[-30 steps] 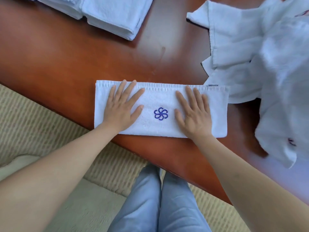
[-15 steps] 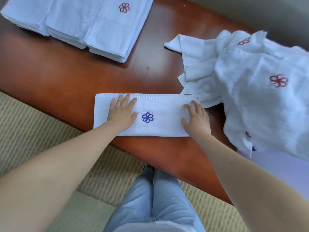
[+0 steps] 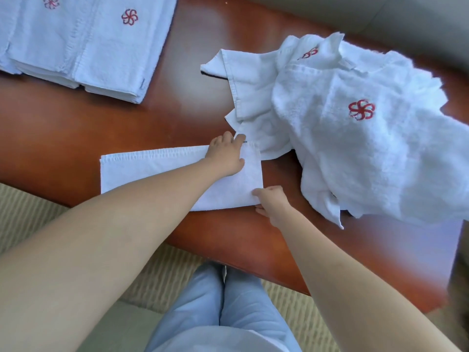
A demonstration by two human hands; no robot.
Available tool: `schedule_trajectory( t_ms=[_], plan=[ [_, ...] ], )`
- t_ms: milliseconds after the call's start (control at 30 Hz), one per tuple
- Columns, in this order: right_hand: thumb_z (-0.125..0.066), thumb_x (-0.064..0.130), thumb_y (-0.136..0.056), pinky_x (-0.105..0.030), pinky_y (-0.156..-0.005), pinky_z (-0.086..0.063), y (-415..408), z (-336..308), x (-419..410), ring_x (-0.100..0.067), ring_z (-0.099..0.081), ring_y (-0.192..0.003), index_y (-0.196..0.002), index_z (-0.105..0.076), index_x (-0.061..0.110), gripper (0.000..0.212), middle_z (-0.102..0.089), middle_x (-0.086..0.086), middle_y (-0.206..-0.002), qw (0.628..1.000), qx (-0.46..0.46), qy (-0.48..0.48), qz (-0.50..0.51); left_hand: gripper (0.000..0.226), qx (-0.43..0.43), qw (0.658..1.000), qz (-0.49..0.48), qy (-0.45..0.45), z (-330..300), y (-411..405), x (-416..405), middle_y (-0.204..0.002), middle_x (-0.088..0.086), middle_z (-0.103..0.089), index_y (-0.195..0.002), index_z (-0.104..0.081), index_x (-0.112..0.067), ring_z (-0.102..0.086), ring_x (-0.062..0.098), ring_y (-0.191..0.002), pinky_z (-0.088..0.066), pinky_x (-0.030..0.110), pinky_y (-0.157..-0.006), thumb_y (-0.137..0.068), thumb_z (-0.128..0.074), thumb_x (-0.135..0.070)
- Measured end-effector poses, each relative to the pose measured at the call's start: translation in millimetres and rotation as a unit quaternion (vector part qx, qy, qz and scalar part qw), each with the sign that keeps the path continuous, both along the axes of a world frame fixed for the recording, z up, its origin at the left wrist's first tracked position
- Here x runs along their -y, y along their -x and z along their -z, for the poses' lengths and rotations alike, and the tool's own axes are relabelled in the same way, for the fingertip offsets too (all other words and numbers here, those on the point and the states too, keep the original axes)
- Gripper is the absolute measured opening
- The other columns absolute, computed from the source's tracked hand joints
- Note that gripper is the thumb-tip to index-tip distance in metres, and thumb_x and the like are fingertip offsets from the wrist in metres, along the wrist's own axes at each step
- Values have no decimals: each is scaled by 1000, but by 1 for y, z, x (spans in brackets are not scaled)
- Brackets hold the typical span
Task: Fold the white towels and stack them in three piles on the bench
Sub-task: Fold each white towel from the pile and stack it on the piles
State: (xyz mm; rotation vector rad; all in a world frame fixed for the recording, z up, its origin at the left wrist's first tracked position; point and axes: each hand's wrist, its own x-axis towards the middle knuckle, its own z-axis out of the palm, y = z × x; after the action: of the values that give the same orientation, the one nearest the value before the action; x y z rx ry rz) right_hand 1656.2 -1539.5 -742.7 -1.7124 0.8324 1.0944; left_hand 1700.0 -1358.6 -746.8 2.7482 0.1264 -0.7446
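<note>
Here folded towel long white strip, flat on bench

Folded stacks behind-left of strip, heap right

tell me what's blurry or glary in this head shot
Head view: sheen glares off the bench between the folded stack and the loose pile, whose right edge smears with blur; wide-angle distortion swells the forearms; left hand and right hand on the towel look sharp.
</note>
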Motion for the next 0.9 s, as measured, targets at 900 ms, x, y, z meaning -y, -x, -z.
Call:
schedule_trajectory(
  t_ms=[900],
  plan=[
    [-63,28,-87,-29,-58,-43,-76,-164,-128,-23,-63,-78,-95,-63,13,17,-71,-4,-85,860,323,62,-391,15,92,984,-129,86,-189,21,-195,-85,-7,-59,-85,-55,-32,-58,24,-90,-43,33,-70,-89,-61,-19]
  ],
)
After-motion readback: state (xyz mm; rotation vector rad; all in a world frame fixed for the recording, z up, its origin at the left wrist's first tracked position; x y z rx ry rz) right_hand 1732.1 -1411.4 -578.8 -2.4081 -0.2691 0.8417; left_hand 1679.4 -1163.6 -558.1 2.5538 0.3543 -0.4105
